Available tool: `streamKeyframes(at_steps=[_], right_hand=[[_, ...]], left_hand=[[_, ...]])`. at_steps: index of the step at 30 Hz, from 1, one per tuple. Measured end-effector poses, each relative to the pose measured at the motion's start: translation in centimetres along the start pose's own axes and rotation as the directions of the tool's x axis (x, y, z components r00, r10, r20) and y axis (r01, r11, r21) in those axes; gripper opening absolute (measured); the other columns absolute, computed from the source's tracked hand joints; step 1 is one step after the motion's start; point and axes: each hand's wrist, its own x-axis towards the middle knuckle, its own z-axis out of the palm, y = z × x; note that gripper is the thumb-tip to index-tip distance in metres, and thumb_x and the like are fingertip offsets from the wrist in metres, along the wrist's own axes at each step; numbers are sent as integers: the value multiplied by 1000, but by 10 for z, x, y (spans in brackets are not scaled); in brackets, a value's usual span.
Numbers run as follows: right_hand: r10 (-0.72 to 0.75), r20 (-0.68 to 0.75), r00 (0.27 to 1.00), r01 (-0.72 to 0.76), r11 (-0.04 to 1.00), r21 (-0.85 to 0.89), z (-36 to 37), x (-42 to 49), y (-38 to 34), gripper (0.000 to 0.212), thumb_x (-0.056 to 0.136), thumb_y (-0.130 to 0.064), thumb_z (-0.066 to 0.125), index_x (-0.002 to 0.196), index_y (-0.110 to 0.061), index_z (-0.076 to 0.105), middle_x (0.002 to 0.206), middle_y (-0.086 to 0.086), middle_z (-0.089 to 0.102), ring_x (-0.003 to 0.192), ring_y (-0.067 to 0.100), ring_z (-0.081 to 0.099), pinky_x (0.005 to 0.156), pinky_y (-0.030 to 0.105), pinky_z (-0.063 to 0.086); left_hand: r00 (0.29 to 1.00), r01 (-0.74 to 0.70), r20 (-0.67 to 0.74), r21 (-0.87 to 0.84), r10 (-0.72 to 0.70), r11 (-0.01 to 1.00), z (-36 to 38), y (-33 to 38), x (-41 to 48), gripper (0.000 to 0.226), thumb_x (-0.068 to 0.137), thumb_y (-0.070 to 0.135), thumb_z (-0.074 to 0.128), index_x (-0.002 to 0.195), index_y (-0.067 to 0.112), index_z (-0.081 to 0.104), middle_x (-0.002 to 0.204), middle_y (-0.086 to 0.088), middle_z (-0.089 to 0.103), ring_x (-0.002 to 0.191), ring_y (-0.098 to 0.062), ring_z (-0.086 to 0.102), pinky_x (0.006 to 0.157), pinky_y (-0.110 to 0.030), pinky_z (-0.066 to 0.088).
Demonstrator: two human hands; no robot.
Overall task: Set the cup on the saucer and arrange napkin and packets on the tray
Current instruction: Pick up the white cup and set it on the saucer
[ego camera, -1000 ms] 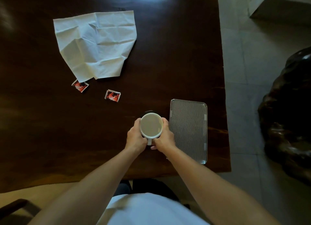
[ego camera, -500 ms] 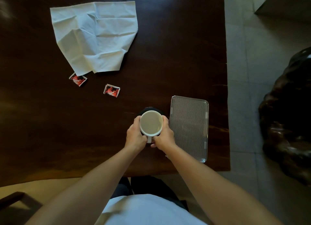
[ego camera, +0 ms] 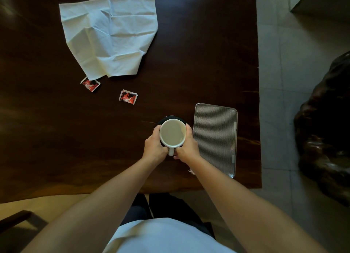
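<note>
A white cup (ego camera: 172,132) with its handle towards me is gripped from both sides by my left hand (ego camera: 154,148) and my right hand (ego camera: 187,147). It is over a dark saucer (ego camera: 171,118), whose far rim shows behind it; whether the cup touches the saucer I cannot tell. A ribbed metal tray (ego camera: 216,139) lies just right of the cup, with nothing on it. A crumpled white napkin (ego camera: 111,35) is spread at the far left. Two red packets lie near its lower corner, one (ego camera: 90,84) partly tucked under it, the other (ego camera: 128,97) closer to the cup.
The dark wooden table (ego camera: 56,139) ends at its right edge just past the tray, with tiled floor (ego camera: 274,82) beyond. A dark bulky object (ego camera: 325,129) stands on the floor at the right. A chair arm (ego camera: 13,217) shows at bottom left.
More of the saucer's far rim shows behind the cup than one second ago. My hands keep the same grip on the cup. The napkin and packets have not moved on the table.
</note>
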Motion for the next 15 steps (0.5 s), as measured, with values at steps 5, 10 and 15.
streamKeyframes(at_steps=[5,10,15], right_hand=[[42,-4,999,-42,988,-148,-4,-2,-3,93,97,-11,62,160,-36,-2,131,10,46,107,30,62,77,44,63],[-100,-158,982,42,941,-336,-9,-6,-6,90,90,-1,64,161,-21,12,138,13,48,122,28,52,93,39,50],[-246,-305,920,87,888,-452,-10,-19,-10,67,90,-8,68,149,-17,38,131,6,54,115,24,56,82,35,49]], left_hand=[[998,43,42,31,-44,999,-4,2,1,93,78,3,77,155,25,29,135,-8,59,125,-26,55,88,-30,45],[991,110,64,131,-119,985,-12,8,-1,90,77,-2,74,150,18,26,135,-10,56,117,-30,59,89,-44,58],[999,38,11,232,-42,972,-28,6,-14,73,79,3,71,142,17,36,126,-8,56,107,-21,57,82,-36,54]])
